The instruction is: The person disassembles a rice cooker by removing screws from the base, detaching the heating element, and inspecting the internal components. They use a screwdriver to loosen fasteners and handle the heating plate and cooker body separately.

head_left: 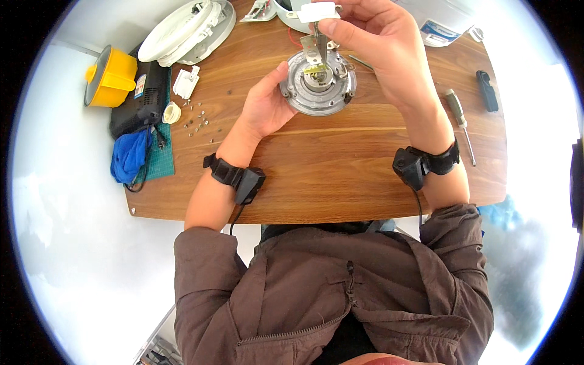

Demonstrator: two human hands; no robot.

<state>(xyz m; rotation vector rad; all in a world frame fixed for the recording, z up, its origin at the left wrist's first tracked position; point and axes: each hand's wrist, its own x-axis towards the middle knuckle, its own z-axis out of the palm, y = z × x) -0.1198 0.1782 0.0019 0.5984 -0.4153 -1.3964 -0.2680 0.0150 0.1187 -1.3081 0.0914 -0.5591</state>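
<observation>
My left hand [267, 103] grips the left rim of a round silver metal plate assembly [319, 104], fingers partly behind it. The assembly is held up over the wooden table, with a ring-shaped hub at its middle. A metal bracket [312, 52] rises from the hub's far side. Above it is a white rectangular block [316, 11] with small metal tabs. My right hand [389, 48] pinches that white block between thumb and fingers at its right end. How the block joins the bracket is partly hidden by the thumb.
Loose screws [198, 121] and a white bracket [186, 83] lie left, beside a cream ring [171, 113], green mat [159, 167], blue cloth [130, 157], black case [146, 100] and yellow container [118, 73]. A white round housing [188, 33] stands behind. Rightward lie a screwdriver [460, 115] and dark tool [487, 91].
</observation>
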